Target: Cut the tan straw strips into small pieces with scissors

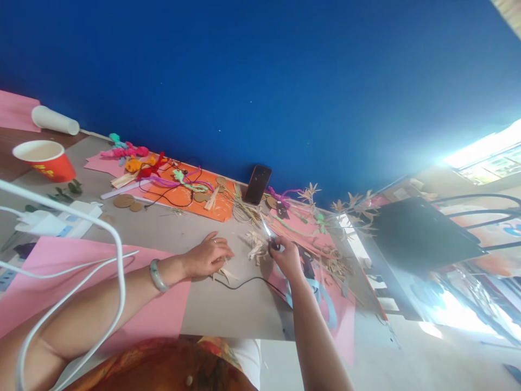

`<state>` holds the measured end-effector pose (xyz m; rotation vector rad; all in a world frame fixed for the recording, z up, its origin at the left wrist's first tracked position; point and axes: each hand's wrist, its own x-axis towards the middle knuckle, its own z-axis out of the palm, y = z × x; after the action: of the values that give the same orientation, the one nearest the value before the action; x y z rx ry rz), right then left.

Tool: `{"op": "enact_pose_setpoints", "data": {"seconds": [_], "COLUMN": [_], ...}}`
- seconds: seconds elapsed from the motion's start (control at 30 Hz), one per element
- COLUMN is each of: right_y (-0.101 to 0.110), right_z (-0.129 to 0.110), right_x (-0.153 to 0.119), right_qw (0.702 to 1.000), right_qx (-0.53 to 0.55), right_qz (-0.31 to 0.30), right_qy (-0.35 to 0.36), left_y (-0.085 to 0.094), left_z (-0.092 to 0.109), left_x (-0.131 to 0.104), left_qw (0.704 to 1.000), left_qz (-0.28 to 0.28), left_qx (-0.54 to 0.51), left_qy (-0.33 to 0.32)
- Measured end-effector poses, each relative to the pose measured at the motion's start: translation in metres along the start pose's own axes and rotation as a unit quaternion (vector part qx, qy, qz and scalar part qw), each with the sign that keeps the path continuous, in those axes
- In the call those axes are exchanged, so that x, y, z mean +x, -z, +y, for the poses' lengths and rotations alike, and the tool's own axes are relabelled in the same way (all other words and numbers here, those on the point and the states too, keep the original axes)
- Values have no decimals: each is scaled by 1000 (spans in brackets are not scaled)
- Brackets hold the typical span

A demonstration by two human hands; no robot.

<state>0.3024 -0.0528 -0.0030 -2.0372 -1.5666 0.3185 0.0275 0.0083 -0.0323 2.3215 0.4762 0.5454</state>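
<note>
My right hand point(287, 258) is closed around the dark handles of a pair of scissors point(267, 229), whose bright blades point up and away toward the wall. My left hand point(209, 254), with a ring and a pale bangle, rests on the grey table point(215, 320). Its fingers are bent and lie over some pale dry strips point(228, 273); whether they pinch one is hard to tell. Between the hands, nearer the scissors, sits a small bundle of pale husk pieces point(256, 245). A thin black cord point(248, 281) runs below both hands.
A phone point(258, 184) leans on the blue wall. Orange paper point(220, 209) bears colourful yarn figures and cords. Pink sheets point(163, 315) lie left and right. A red cup point(49, 163), a power strip point(77, 220) and white cables point(119, 260) are at left; a chair point(480, 217) stands right.
</note>
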Motion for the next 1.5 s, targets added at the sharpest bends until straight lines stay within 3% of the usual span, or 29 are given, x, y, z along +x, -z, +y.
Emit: {"op": "enact_pose_setpoints", "data": {"seconds": [0.27, 0.43, 0.6, 0.63, 0.73, 0.8, 1.07, 1.23, 1.37, 1.5], "right_y": [-22, -17, -12, -14, -23, -30, -45, -40, -22, -6], "right_z": [2, -5, -32, -40, -65, -78, -90, -87, -87, -88], "right_x": [28, 25, 5, -1, -20, -29, -37, -39, -44, -52], "right_qw": [1000, 999, 991, 986, 927, 908, 898, 925, 978, 990], "right_qx": [-16, 28, 126, 157, 343, 378, 392, 341, 167, 6], "right_qz": [0, 12, -22, -40, -125, -144, -136, -134, -120, -135], "right_qy": [-6, -24, -31, -34, -89, -112, -144, -103, -23, 36], "left_y": [-1, -2, -2, -2, -1, -1, -1, 1, 4, 5], "left_z": [1, 0, 1, 2, 5, 6, 7, 9, 6, 4], "left_x": [-1, 1, 3, 3, 2, 3, 6, 6, 5, 5], "left_qw": [999, 997, 984, 978, 958, 941, 896, 883, 880, 880], "left_qz": [25, 60, 115, 120, 124, 130, 146, 149, 160, 154], "left_qx": [-13, -34, -125, -151, -227, -277, -375, -395, -397, -402], "left_qy": [-18, -28, 57, 79, 126, 141, 189, 205, 204, 201]}}
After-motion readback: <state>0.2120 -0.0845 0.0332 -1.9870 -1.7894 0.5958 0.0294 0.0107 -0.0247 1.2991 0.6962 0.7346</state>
